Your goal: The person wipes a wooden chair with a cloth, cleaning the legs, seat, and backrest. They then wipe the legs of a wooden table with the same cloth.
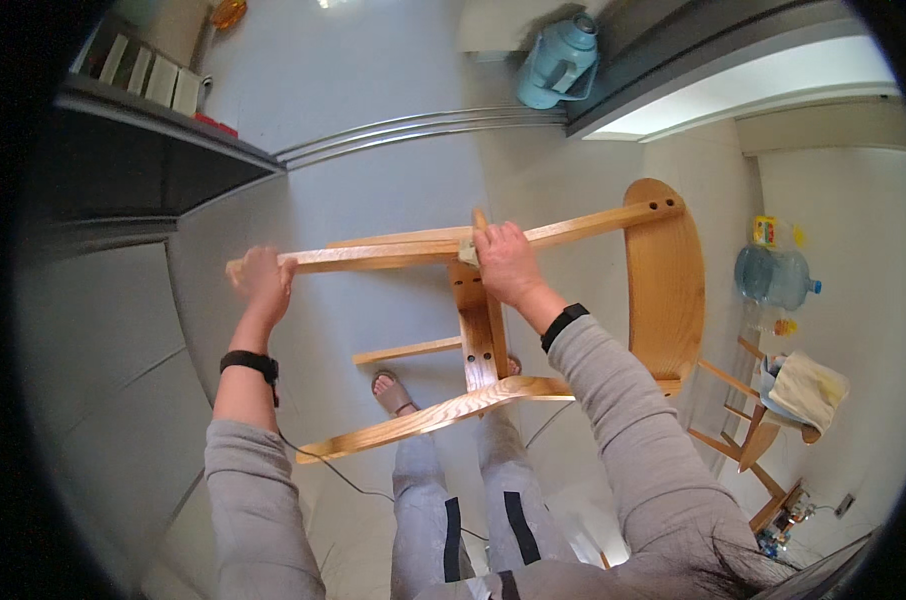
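A light wooden chair frame (pixel 438 409) lies tipped over before me, its curved backrest (pixel 666 285) to the right and its legs to the left. My left hand (pixel 261 277), somewhat blurred, is closed around the end of the far leg. My right hand (pixel 509 259) grips the frame where that leg meets the crossbar. A small pale piece, perhaps a cloth, shows beside its fingers; what it is I cannot tell. Two crosspieces with dark screw holes (pixel 479 358) join the sides. No seat is visible on the frame.
Metal door tracks (pixel 423 124) cross the floor beyond the chair. A light blue thermos jug (pixel 559 64) stands by the dark door frame. At right are large water bottles (pixel 779 277) and another wooden chair with cloth (pixel 805 390) on it. A thin cable (pixel 340 476) runs near my legs.
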Demonstrator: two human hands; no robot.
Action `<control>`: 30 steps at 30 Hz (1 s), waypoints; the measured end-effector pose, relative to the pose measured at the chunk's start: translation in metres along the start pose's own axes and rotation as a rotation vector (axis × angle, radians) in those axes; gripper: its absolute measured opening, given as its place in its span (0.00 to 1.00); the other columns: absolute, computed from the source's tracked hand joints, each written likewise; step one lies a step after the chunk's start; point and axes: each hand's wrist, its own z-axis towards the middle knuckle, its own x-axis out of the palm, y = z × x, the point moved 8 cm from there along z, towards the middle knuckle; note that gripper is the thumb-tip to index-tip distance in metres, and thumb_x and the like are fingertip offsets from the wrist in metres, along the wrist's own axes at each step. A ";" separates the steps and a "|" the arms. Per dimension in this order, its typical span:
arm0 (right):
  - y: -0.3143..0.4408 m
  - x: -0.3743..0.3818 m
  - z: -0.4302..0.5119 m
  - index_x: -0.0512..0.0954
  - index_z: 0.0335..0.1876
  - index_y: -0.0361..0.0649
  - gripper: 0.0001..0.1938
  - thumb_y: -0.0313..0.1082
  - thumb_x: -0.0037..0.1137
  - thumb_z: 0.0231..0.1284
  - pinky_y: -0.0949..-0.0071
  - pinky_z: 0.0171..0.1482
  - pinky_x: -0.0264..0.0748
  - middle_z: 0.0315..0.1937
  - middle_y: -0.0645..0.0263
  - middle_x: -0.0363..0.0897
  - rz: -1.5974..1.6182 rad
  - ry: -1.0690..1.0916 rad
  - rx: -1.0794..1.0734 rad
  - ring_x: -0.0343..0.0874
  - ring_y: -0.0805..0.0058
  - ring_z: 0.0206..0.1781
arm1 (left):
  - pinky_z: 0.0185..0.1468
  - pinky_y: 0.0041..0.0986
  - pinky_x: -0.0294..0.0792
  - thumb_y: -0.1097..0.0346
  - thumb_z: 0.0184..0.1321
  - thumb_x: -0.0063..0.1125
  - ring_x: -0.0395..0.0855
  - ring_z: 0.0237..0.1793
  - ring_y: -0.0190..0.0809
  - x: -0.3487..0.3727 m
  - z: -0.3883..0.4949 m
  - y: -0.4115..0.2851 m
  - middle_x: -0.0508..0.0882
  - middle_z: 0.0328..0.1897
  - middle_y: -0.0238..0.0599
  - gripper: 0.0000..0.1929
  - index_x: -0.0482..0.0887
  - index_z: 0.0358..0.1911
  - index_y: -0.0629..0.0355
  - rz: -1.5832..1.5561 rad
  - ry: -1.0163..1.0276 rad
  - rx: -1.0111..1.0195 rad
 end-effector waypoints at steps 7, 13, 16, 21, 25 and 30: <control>-0.075 -0.034 -0.030 0.72 0.47 0.47 0.12 0.35 0.54 0.58 0.57 0.62 0.63 0.40 0.65 0.73 -0.080 0.090 -0.102 0.73 0.65 0.50 | 0.72 0.62 0.34 0.48 0.69 0.37 0.59 0.70 0.45 0.007 0.001 0.005 0.70 0.60 0.38 0.20 0.74 0.55 0.51 -0.045 0.183 -0.073; -0.213 -0.129 -0.071 0.72 0.49 0.45 0.11 0.31 0.46 0.62 0.56 0.69 0.57 0.49 0.60 0.75 -0.141 0.044 0.119 0.70 0.59 0.60 | 0.72 0.61 0.32 0.50 0.69 0.38 0.56 0.73 0.46 0.012 0.004 0.007 0.69 0.62 0.39 0.19 0.74 0.55 0.50 -0.087 0.192 -0.073; -0.249 -0.139 -0.084 0.72 0.55 0.42 0.16 0.36 0.47 0.63 0.54 0.73 0.51 0.58 0.53 0.71 -0.348 0.133 0.174 0.63 0.55 0.67 | 0.72 0.61 0.32 0.50 0.69 0.39 0.57 0.72 0.46 0.011 0.004 0.006 0.69 0.61 0.40 0.18 0.74 0.54 0.50 -0.077 0.166 -0.074; -0.192 -0.110 -0.074 0.72 0.57 0.39 0.26 0.49 0.56 0.58 0.54 0.71 0.53 0.60 0.48 0.68 -0.111 0.000 0.121 0.60 0.46 0.68 | 0.71 0.63 0.37 0.51 0.69 0.39 0.61 0.68 0.47 0.007 0.005 0.001 0.70 0.56 0.41 0.17 0.74 0.51 0.51 -0.046 0.151 -0.075; -0.126 -0.055 -0.046 0.73 0.51 0.44 0.20 0.50 0.53 0.61 0.56 0.61 0.63 0.50 0.58 0.73 0.002 0.194 0.042 0.68 0.55 0.57 | 0.72 0.61 0.36 0.47 0.72 0.34 0.61 0.67 0.45 0.011 0.008 0.004 0.69 0.56 0.38 0.18 0.72 0.52 0.49 0.051 0.229 -0.068; -0.162 -0.083 -0.056 0.71 0.52 0.50 0.15 0.41 0.50 0.60 0.61 0.62 0.59 0.50 0.64 0.73 0.133 0.204 0.195 0.67 0.60 0.58 | 0.72 0.60 0.36 0.46 0.73 0.32 0.62 0.65 0.44 0.016 0.006 0.008 0.69 0.56 0.36 0.18 0.71 0.53 0.46 0.030 0.190 -0.039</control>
